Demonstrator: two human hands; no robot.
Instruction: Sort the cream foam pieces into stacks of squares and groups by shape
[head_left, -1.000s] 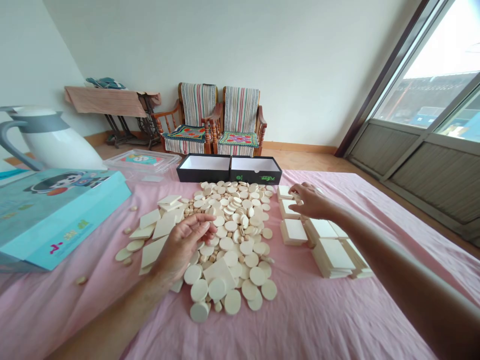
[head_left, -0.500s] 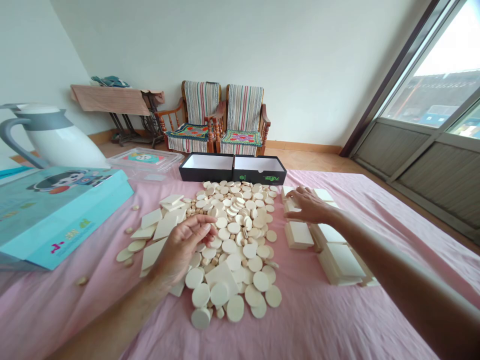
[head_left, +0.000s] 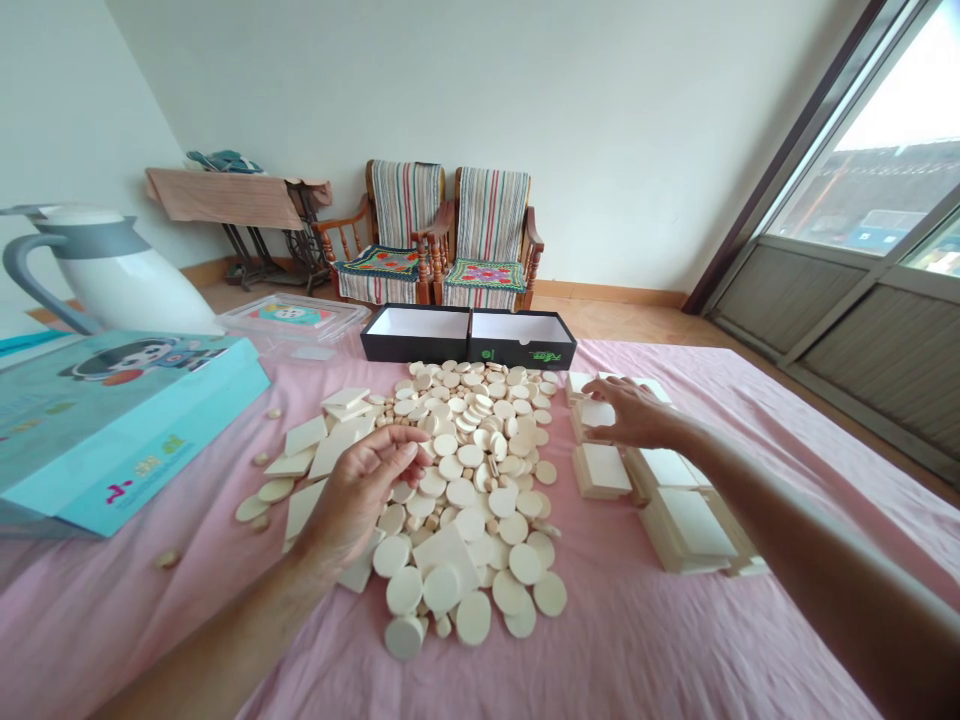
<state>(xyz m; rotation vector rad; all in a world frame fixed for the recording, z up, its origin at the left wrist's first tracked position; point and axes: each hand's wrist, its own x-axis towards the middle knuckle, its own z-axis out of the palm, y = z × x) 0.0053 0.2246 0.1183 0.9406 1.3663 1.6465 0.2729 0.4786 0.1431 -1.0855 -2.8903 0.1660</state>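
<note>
My left hand (head_left: 367, 485) hovers at the left side of a heap of pale wooden discs (head_left: 471, 455), its fingers loosely curled and the index finger stretched out. Nothing shows between its thumb and index finger. On the right, my right hand (head_left: 634, 412) is over stacks of square wooden tiles (head_left: 602, 468). Its thumb and fingers are apart, on either side of a tile stack (head_left: 598, 412); whether they touch it I cannot tell. Larger square tiles (head_left: 691, 520) stand stacked below that wrist. Loose squares (head_left: 306, 436) lie left of the heap, partly behind my left hand.
Behind the heap stands a black two-part box (head_left: 469, 340) with white insides. A light-blue box (head_left: 135, 430), a white jug (head_left: 139, 275) and a clear plastic lid (head_left: 292, 320) are at the left. Everything rests on a pink cloth (head_left: 645, 640).
My right hand has drawn back slightly to the right, so more of the tile stack shows between thumb and fingers. My left hand has hardly moved.
</note>
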